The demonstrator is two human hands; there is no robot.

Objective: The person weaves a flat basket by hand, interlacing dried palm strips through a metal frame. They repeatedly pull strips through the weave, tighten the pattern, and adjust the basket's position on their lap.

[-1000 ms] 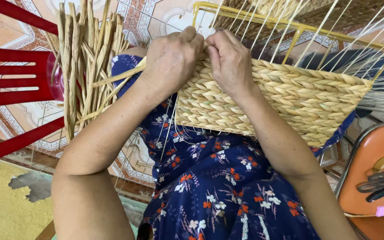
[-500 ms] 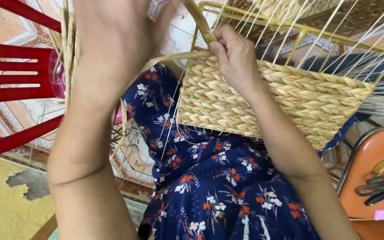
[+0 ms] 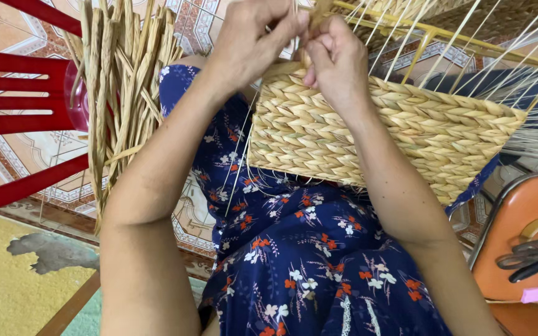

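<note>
Pinching one straw strand, both hands' fingers clamp it above one woven basket.

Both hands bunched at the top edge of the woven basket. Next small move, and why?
Probably draw the tan fibre strand snug down behind the next pale upright spoke. The left hand and right hand pinch it just above the last finished row of the tan woven straw basket, and the bare spokes beside them stand unwoven.
</note>
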